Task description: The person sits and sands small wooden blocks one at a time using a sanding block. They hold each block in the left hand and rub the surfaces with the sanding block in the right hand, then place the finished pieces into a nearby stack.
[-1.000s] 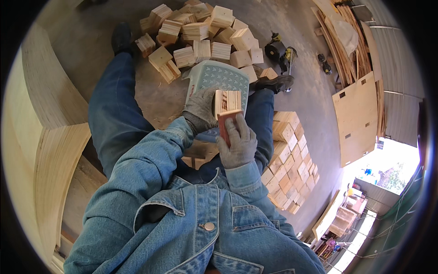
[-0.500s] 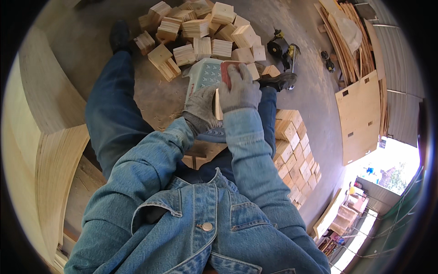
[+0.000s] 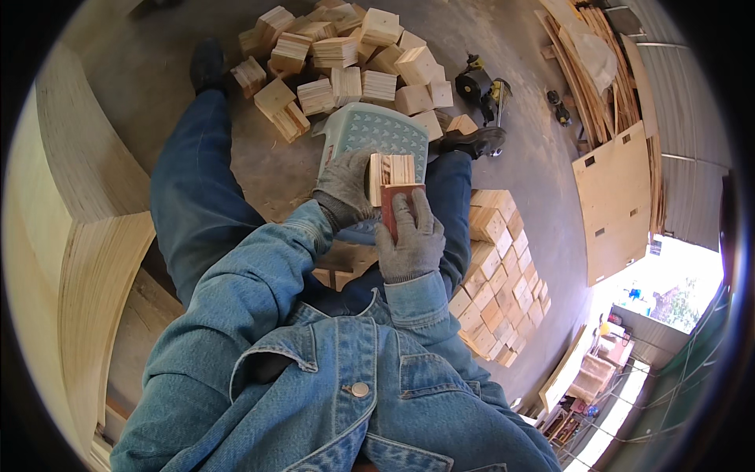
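Note:
My gloved left hand [image 3: 344, 187] grips a layered plywood block [image 3: 393, 168] by its left side, with the fingers wrapped round it. The block is held over a pale green plastic stool [image 3: 376, 128] with a patterned top, between my legs. In my gloved right hand [image 3: 412, 242] is a flat reddish-brown sanding block [image 3: 392, 209], its far edge against the near part of the plywood block. The fingers of that hand lie on top of it. Part of the plywood block's left side is hidden by the left glove.
A loose heap of plywood blocks [image 3: 334, 53] lies beyond the stool. Stacked blocks [image 3: 503, 287] stand right of my leg. Yellow-and-black power tools [image 3: 481, 85] rest near my right shoe. Large curved plywood [image 3: 102, 173] rises at left; boards [image 3: 617, 204] lean at far right.
My right hand has drawn the sanding block back toward me from the far side, uncovering the plywood block and more of the stool's top. My left hand keeps its hold.

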`<state>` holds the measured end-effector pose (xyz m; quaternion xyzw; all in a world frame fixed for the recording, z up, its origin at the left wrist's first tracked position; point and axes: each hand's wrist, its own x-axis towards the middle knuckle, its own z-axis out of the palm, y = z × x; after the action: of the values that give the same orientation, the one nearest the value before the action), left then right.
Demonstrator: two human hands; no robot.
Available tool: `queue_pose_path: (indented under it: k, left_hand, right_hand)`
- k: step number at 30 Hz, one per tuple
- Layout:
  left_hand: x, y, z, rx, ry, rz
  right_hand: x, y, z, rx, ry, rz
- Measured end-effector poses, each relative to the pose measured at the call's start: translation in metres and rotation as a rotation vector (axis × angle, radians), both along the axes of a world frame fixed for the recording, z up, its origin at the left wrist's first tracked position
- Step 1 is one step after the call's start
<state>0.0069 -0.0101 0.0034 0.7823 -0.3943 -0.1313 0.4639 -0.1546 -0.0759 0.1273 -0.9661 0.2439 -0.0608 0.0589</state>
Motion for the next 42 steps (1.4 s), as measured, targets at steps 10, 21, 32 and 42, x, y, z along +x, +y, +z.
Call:
queue_pose_path:
  k: [10, 21, 32, 42]
  left_hand:
    - [0.001, -0.002, -0.013, -0.07, -0.016, -0.026]
    - [-0.003, -0.001, -0.01, -0.037, -0.019, 0.048]
    - [0.0, -0.004, -0.017, -0.069, -0.032, -0.006]
    - [-0.005, -0.003, -0.004, -0.127, -0.013, 0.029]
  right_hand:
    - [0.088, -0.025, -0.002, -0.033, -0.013, -0.027]
    - [0.116, -0.058, -0.003, 0.031, 0.015, -0.121]
    - [-0.016, -0.018, -0.006, 0.027, -0.093, 0.035]
    - [0.1, -0.074, -0.007, 0.022, -0.005, -0.041]
